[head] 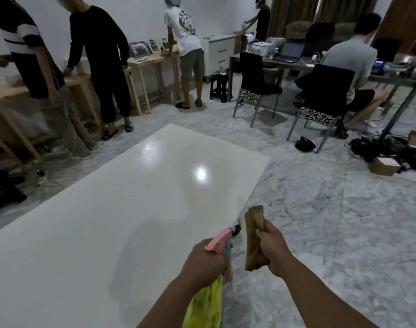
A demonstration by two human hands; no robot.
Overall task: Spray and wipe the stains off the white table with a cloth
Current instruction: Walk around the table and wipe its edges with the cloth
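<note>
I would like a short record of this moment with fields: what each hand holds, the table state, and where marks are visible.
left hand: grips spray bottle, pink nozzle toward the table
right hand: holds folded brown cloth, above the floor beside the table edge
white table: glossy, nothing resting on it
marks: wet-looking patch at far end; faint yellowish smear near right edge

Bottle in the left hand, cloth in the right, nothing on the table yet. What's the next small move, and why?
Probably swing the spray bottle left over the white table and aim at the wet-looking marks near its far edge. The left hand grips it by the table's right edge; the right hand holds the brown cloth above the floor.
</note>
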